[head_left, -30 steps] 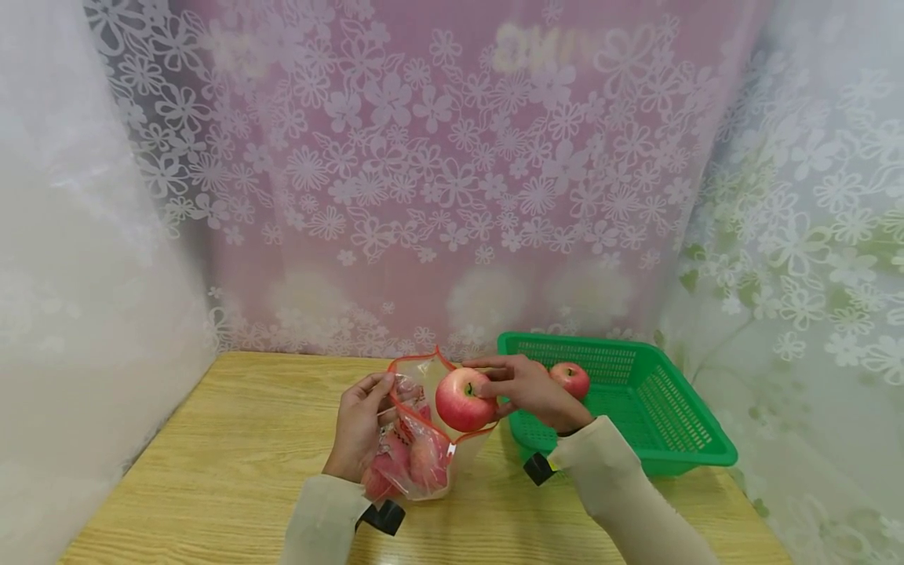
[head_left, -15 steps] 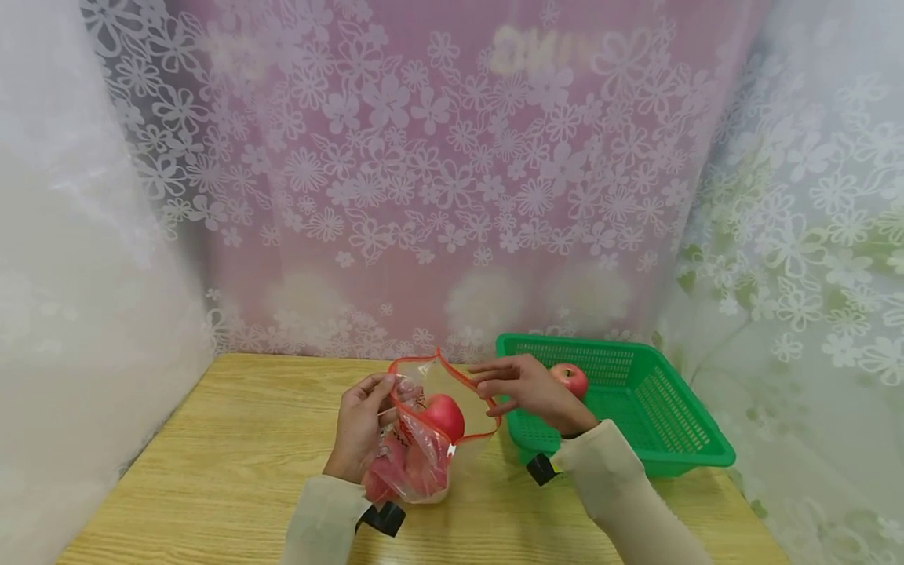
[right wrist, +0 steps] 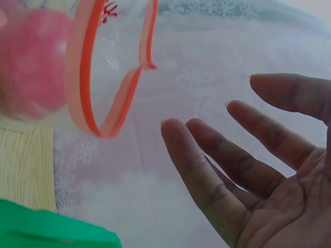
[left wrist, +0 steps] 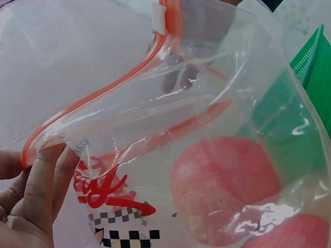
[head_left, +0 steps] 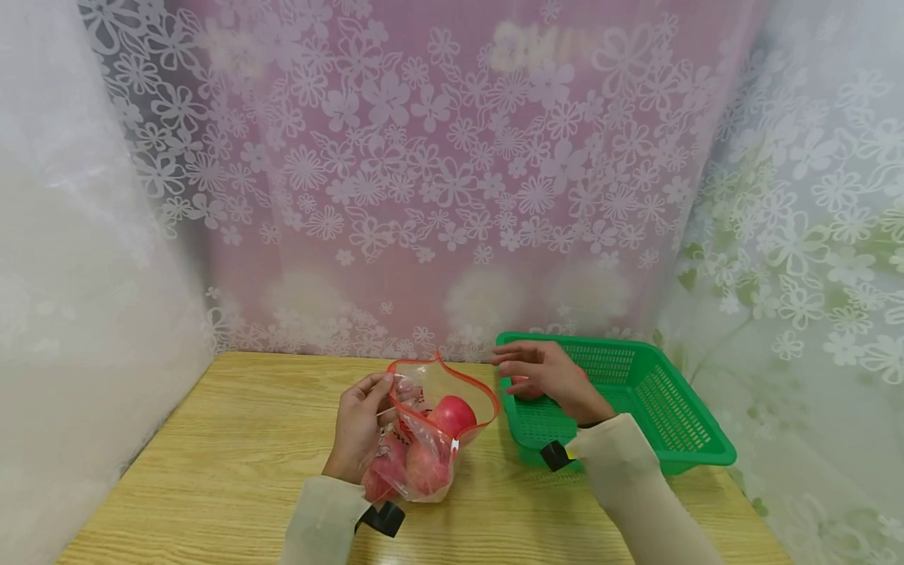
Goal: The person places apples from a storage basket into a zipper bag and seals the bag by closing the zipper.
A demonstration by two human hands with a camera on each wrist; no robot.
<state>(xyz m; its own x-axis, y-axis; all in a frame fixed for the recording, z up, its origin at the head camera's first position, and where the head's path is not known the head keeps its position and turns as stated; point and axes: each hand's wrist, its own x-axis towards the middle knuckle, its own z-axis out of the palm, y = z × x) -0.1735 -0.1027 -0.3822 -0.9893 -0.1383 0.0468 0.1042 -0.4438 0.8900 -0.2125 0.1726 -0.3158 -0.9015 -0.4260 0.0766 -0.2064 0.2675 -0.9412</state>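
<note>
The person wears a long cream left sleeve (head_left: 323,519) and right sleeve (head_left: 632,475), a black left wrist camera (head_left: 385,519), and a black right wrist camera (head_left: 555,455) beside a yellow patch (head_left: 573,449).

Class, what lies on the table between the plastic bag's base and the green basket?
In the head view, only a bare strip of wooden table separates the plastic bag from the green basket there.

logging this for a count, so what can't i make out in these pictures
Head view: the number of apples in the bag; they overlap behind shiny, printed film.
Head view: how much fruit lies in the green basket; the right hand covers part.
Left wrist view: the full red lettering; folded film distorts it.
Right wrist view: most of the basket; left and bottom edges cut it off.
</note>
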